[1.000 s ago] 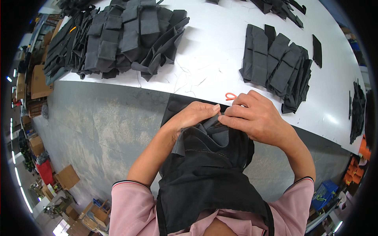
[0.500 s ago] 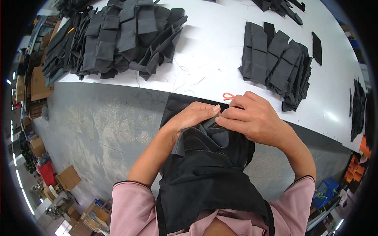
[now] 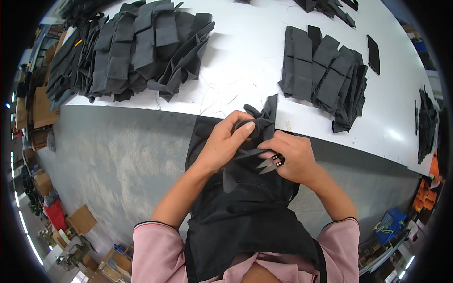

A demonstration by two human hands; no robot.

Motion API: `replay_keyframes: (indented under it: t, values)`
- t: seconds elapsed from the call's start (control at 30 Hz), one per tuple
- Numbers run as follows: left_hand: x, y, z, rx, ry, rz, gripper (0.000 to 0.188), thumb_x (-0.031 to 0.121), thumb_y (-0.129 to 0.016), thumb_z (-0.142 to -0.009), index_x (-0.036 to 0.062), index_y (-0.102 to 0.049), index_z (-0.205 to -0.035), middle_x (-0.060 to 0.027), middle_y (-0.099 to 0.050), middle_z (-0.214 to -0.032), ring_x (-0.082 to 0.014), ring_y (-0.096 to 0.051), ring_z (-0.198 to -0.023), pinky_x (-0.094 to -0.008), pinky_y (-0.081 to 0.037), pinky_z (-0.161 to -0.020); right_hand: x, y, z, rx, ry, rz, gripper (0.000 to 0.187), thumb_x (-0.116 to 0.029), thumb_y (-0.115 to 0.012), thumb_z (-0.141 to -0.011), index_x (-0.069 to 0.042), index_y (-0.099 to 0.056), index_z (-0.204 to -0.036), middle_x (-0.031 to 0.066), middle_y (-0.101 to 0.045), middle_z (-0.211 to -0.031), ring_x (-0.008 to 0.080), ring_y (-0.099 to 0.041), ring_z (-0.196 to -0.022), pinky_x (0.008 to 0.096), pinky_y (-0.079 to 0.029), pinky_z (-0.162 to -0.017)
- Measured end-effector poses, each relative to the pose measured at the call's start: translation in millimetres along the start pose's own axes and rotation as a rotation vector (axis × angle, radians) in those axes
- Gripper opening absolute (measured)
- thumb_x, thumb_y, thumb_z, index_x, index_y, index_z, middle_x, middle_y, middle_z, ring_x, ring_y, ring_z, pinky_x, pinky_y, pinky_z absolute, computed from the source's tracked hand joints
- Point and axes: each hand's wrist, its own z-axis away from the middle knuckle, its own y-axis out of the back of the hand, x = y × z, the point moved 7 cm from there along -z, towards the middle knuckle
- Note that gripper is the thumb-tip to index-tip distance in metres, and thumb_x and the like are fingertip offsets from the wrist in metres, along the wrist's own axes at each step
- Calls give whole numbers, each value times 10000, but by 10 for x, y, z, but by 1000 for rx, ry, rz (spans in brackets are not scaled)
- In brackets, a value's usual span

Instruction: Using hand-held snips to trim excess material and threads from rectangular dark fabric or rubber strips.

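Note:
My left hand (image 3: 224, 144) is closed on a dark grey fabric piece (image 3: 268, 115), pinching it between thumb and fingers at the near table edge. One end of the cloth sticks up over the white table, and other folds hang down before my black apron. Close beside it on the right, my right hand (image 3: 296, 155) is closed around a pair of thread snips (image 3: 270, 164). Their silver blades point left and slightly down, parted at the tips. The right fingertips also meet the lower edge of the cloth. My palm hides most of the snips' handle.
On the white table (image 3: 240, 56) lie a large heap of dark fabric pieces (image 3: 125, 52) at the left and a smaller stack (image 3: 325, 70) at the right. A flat black rectangular object (image 3: 373, 54) and loose threads lie there too. A cardboard box (image 3: 82, 217) stands on the floor, far left.
The snips' blades have come into view below my right hand; an orange-red loop above it is out of sight. The fabric has turned, one end now rising over the table edge. My right hand moved lower.

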Motion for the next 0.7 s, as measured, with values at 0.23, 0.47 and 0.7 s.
replay_keyframes:
  t: [0.23, 0.47, 0.7]
  values:
    - [86, -181, 108, -69, 152, 251, 466, -51, -516, -755, 43, -405, -1198, -69, -501, -1065, -138, -529, -887, -298, -459, -810, -74, 211, -31, 301, 359, 320, 234, -11, -646, -585, -88, -666, -805, 29, -437, -600, 187, -502, -517, 296, -395, -464]
    - [-249, -100, 83, 222, 1, 388, 536, -60, -524, -723, 39, -342, -1218, -97, -534, -1024, -129, -541, -841, -293, -488, -685, 113, 56, -26, 164, -220, -271, 371, 28, -654, -713, -72, -621, -1069, 71, -568, -860, 212, -576, -700, 301, -469, -640]
    - [-82, -115, 64, 325, -113, 338, 509, -76, -515, -742, 16, -287, -1187, -95, -481, -1049, -113, -478, -928, -234, -415, -796, -103, 92, 133, 197, -202, 111, 333, -70, -700, -725, -79, -626, -1050, 42, -543, -810, 205, -558, -591, 301, -437, -530]
